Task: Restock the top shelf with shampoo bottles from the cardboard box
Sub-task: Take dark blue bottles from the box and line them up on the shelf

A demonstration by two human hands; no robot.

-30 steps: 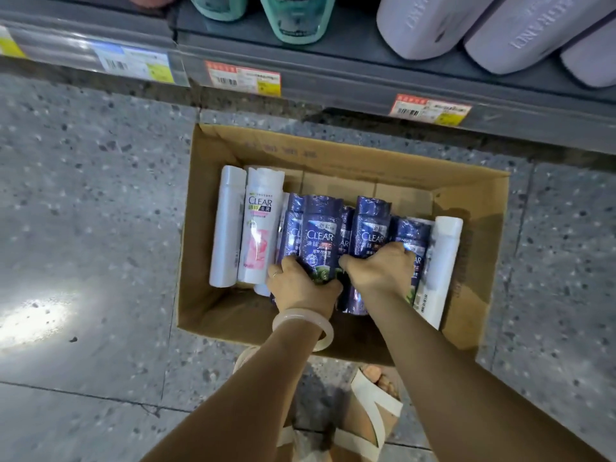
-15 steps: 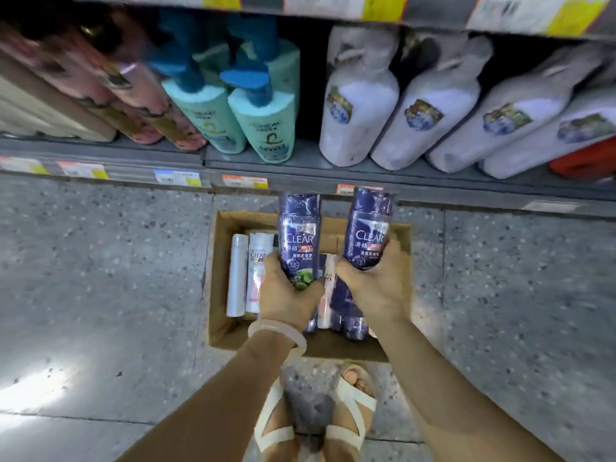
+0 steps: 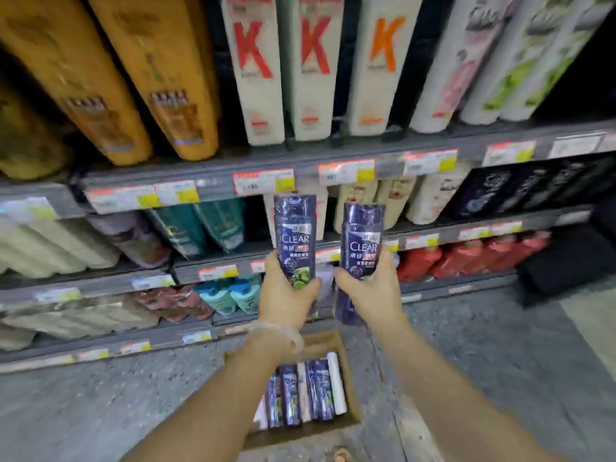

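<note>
Shampoo bottles, two dark purple ones labelled CLEAR, stand upright side by side at the centre of the frame, held up in front of the store shelves. The left bottle is gripped around its lower part by the left hand, fingers curled round it; the right bottle is gripped the same way by the right hand. The two bottles are close together but apart. A pale bangle sits on the left wrist. Below the hands, at lower centre, the cardboard box lies open on the speckled floor, holding more purple bottles and a few white ones lying side by side. Behind the held bottles run grey shelf rails with price tags. Across the top of the frame stand large orange bottles at upper left and white bottles marked K at upper centre, all blurred.
</note>
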